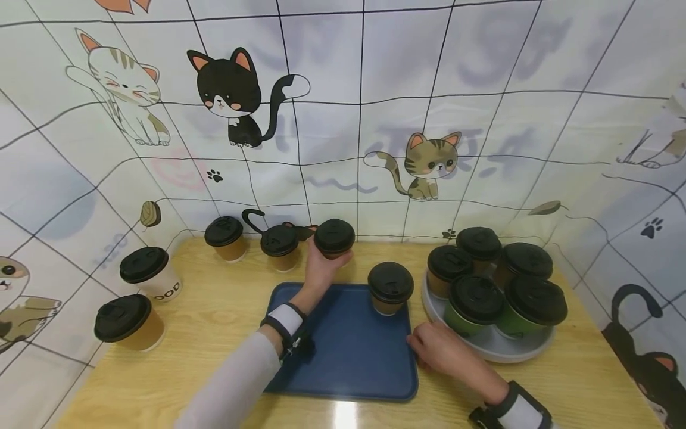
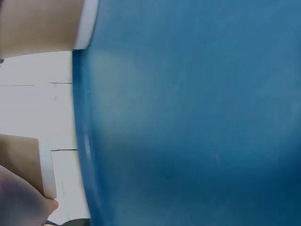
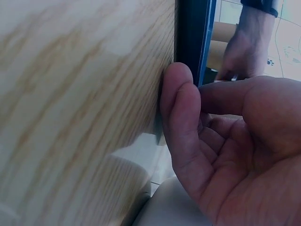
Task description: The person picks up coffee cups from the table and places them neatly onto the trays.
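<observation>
My left hand (image 1: 320, 268) grips a brown paper coffee cup (image 1: 334, 236) with a black lid, near the far edge of a blue tray (image 1: 348, 351). In the left wrist view, part of that held cup (image 2: 21, 157) appears at lower left. Another lidded paper cup (image 1: 390, 285) stands upright in the tray's far right corner. My right hand (image 1: 440, 350) is at the tray's right side, its fingers curled. In the right wrist view, thumb and fingertips pinch the tray rim (image 3: 207, 47).
Right of the tray, a round grey plate (image 1: 495, 353) carries several lidded cups, brown and green. Two brown cups (image 1: 230, 241) (image 1: 282, 253) stand along the back wall. On the left stand a white cup (image 1: 161, 283) and a brown cup (image 1: 142, 330). Cat-printed cloth (image 1: 332, 119) surrounds the table.
</observation>
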Available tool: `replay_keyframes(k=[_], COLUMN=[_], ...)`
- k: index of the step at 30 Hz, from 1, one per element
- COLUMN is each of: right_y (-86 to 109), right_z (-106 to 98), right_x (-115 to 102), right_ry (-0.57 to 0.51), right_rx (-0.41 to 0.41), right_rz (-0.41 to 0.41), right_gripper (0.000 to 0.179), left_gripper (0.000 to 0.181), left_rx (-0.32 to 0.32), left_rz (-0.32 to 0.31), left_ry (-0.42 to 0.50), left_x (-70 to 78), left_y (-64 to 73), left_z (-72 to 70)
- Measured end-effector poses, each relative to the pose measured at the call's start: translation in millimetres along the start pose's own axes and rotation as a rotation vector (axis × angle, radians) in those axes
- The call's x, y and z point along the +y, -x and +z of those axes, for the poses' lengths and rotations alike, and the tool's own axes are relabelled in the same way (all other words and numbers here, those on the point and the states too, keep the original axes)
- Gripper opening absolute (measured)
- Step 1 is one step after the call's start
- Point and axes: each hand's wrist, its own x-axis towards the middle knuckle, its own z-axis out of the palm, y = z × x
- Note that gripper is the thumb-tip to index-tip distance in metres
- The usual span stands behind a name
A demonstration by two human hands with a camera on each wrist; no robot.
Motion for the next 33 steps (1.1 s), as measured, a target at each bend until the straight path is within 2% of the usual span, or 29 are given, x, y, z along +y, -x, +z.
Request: replay_keyframes(k=[9,14,21,24,28,33], right_y=[0.5,0.5,-0.3,-0.4,-0.3,-0.3], right_z=[0.0,-0.7,-1.1,-1.2,-1.2,-0.7], right_x=[-0.7,-0.5,-0.6,-0.9,-1.2,-0.7], right_ry=[-0.008,-0.018,-0.024,-0.021,-0.017,-0.014], right_rx=[-0.001,-0.01,-0.02,-0.022,-0.021,-0.021], right_rz=[0.027,0.025,0.028,0.033,0.039,0.038], right_gripper=[0.041,0.042,0.041,0.041,0.041,0.041], left_gripper=[0.089,0.088,0.084,0.085,0.086,0.085], left_rx=[-0.194,-0.29,-0.427,-0.471,-0.497,-0.519], left_rz=[0.046,0.051,0.142,0.125,0.081,0.066], left_ry=[0.07,0.055,0.059,0.048,0.015,0.049], left_x=[28.5,34.6,37.6,37.2,36.6,31.8], left_y=[18.8,27.8,36.7,41.3,46.9,49.3], left_z=[-25.2,-40.1,-49.9,-52.7,-56.1,-57.8])
